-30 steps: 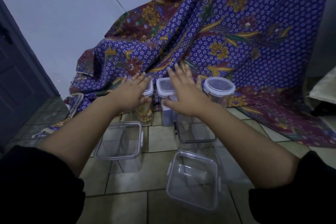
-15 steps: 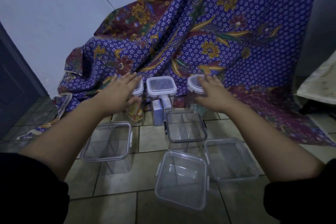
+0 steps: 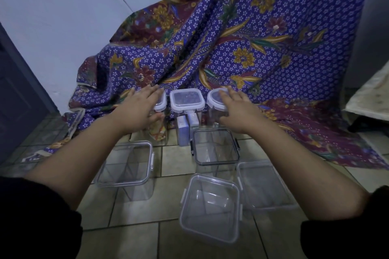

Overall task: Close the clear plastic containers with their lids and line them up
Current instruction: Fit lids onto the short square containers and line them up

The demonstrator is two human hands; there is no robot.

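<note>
Three lidded clear containers stand in a row against the cloth. My left hand [image 3: 140, 111] lies on the left lidded container [image 3: 161, 105], fingers over its lid and thumb down its side. My right hand [image 3: 236, 109] rests the same way on the round-lidded right container [image 3: 213, 101]. Between them stands the middle lidded container [image 3: 187, 101], untouched. Nearer to me stand several open clear containers: a left open container [image 3: 126, 166], a dark-rimmed open container [image 3: 216, 147], a near open container [image 3: 210, 206] and a right open container [image 3: 265, 185].
A purple flowered cloth [image 3: 263, 52] drapes down the wall and over the tiled floor [image 3: 134, 237] behind the containers. A dark door [image 3: 19, 99] is at the left and a pale slab edge [image 3: 370, 99] at the right.
My right hand has moved from the middle container to the round-lidded right one. My left hand stays on the left container. The view has shifted slightly.
</note>
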